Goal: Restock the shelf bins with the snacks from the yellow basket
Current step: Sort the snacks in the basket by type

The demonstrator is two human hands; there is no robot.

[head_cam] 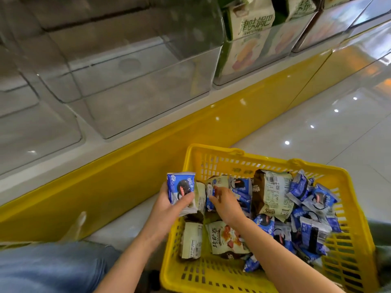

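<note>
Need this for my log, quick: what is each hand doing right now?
Left hand: grips a stack of snack packets, blue one on top.
Right hand: pinches another packet over the basket.

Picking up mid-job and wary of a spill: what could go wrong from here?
The left hand grips a stack of packets; adding the packet that the right hand pinches may make it slip. The yellow basket mixes blue packets and green packets, so kinds could get mixed in one clear bin.
</note>
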